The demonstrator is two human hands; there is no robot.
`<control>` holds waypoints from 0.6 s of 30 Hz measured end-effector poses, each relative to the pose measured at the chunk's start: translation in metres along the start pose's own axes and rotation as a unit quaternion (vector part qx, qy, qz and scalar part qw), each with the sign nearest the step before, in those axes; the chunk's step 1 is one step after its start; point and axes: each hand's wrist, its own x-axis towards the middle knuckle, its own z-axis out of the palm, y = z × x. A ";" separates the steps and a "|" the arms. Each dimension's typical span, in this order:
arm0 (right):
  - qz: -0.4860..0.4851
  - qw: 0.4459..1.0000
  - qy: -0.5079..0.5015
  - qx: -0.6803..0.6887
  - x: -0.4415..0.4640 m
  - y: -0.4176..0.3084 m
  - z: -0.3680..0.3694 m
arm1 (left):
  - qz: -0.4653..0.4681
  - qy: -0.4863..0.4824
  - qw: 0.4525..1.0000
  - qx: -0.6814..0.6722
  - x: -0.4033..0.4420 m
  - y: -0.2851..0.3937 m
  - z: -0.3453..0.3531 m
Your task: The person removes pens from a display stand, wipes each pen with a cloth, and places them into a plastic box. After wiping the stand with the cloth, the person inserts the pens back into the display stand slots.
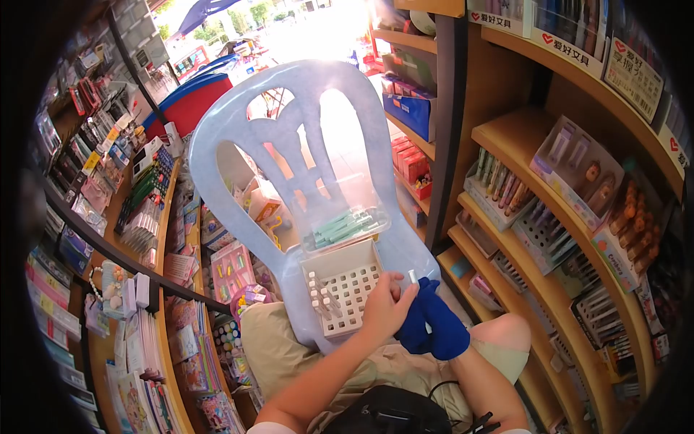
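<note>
A light blue plastic chair [289,282] stands before me. On its seat is a white box [335,331] with a grid of square holes. Several white-capped pens [323,298] stand upright at the box's left side. Behind the grid, a clear pack of green pens [350,227] rests against the chair back. My bare left hand [389,305] is at the box's right edge, its fingers curled near a small white-tipped item [413,276]. My right hand [432,318], in a blue glove, is closed around that item beside it.
Shelves of stationery [170,217] line the left side. Curved wooden shelves [499,134] on the right hold boxes of pens [499,184] and a display box [577,170]. A blue box [408,108] sits on a shelf beyond the chair.
</note>
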 end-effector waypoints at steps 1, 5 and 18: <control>0.003 0.999 -0.001 -0.047 -0.004 -0.005 0.013 | 0.001 -0.028 0.999 0.025 0.007 0.005 -0.002; 0.018 0.994 -0.003 -0.109 -0.013 -0.012 0.029 | -0.032 -0.103 0.992 0.062 0.028 0.013 -0.007; 0.021 0.994 -0.101 0.017 -0.012 -0.012 0.034 | 0.090 0.143 0.941 0.294 0.151 -0.007 -0.133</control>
